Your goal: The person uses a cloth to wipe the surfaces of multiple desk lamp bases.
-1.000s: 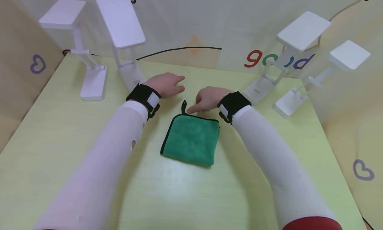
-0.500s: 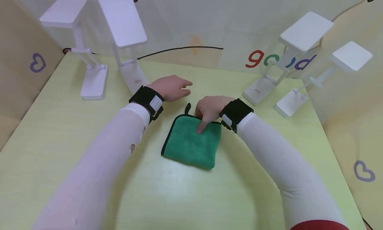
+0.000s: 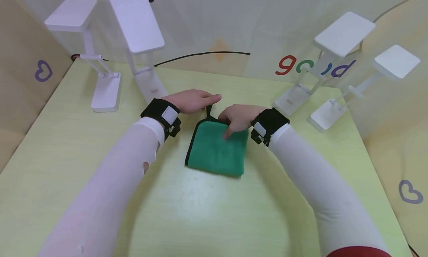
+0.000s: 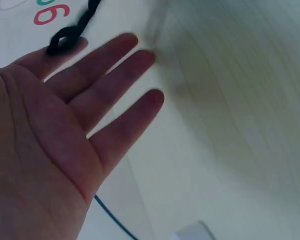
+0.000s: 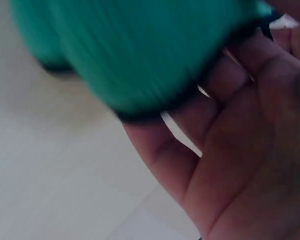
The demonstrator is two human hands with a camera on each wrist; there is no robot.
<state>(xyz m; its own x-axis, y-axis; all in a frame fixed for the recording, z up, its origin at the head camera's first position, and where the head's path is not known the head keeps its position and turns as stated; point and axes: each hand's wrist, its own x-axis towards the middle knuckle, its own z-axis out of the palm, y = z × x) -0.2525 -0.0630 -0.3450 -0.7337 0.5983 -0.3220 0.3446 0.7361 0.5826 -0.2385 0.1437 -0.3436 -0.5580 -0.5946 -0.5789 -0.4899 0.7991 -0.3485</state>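
A green towel point(image 3: 217, 149) with black edging is folded into a square, its far edge raised in my right hand point(image 3: 242, 117). My right thumb lies on top of the cloth. Beneath its black edge, the fingers point(image 5: 190, 115) show in the right wrist view. A short black hanging loop point(image 3: 209, 111) rises from the towel's far left corner to my left hand point(image 3: 192, 100). Seen from the left wrist, the loop's end overlaps the index finger point(image 4: 65, 55), while the other fingers stretch out straight and the thumb tip stays apart at the frame's left edge.
White desk lamps stand at both sides: a small one point(image 3: 106, 91) and a tall one point(image 3: 147, 82) at left, two more point(image 3: 292, 99) point(image 3: 327, 113) at right. The pale table point(image 3: 187, 219) meets a printed backdrop point(image 3: 200, 22) behind.
The right hand went from pointing by the loop to gripping the towel's far edge, now raised and shifted slightly away. My left hand has moved right and closer, to the loop.
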